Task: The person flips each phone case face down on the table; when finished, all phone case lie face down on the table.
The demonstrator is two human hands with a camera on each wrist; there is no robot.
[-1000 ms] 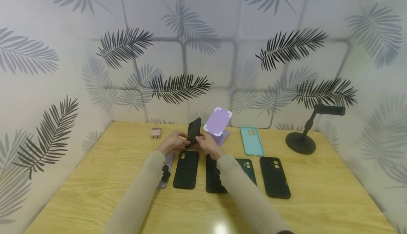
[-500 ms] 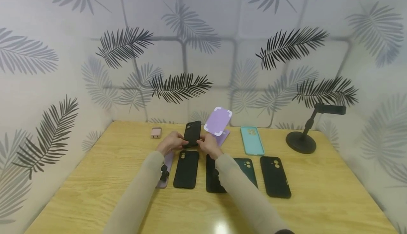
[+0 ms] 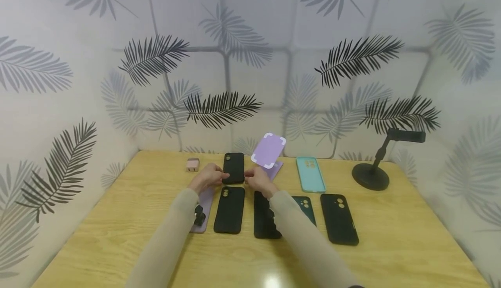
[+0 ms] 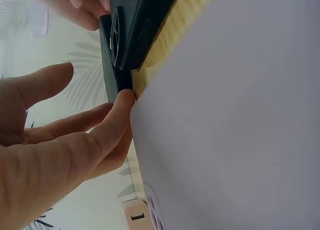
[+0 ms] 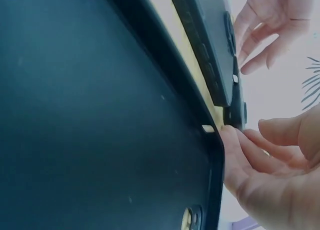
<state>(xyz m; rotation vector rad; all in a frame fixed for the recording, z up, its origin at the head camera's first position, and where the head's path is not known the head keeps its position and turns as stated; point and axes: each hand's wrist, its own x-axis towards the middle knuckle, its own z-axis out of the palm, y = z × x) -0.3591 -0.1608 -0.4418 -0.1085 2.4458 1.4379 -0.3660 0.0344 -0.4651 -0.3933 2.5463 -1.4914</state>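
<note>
A black phone case [image 3: 233,168] lies flat in the back row, camera cutout at its upper left. My left hand [image 3: 210,177] is at its left edge; in the left wrist view the fingers reach its side and the thumb stands away. At the opposite edge is my right hand [image 3: 259,181], with extended fingertips [image 5: 231,135] right by the case and the thumb lifted off. Directly in front lies a second black phone case [image 3: 229,209]. Under my left wrist is a lilac phone case [image 3: 204,205]; my right forearm partly covers another black case [image 3: 264,218].
Further right lie a dark green case [image 3: 306,207], a black case [image 3: 339,218] and a light blue case [image 3: 310,175]. A tilted purple panel with white corners [image 3: 268,150] stands behind my right hand. A pink charger [image 3: 192,165] sits back left, a black stand [image 3: 370,176] back right.
The black phone case was tilted up between both hands; it has been lowered flat onto the table. My hands have spread slightly apart to its two sides.
</note>
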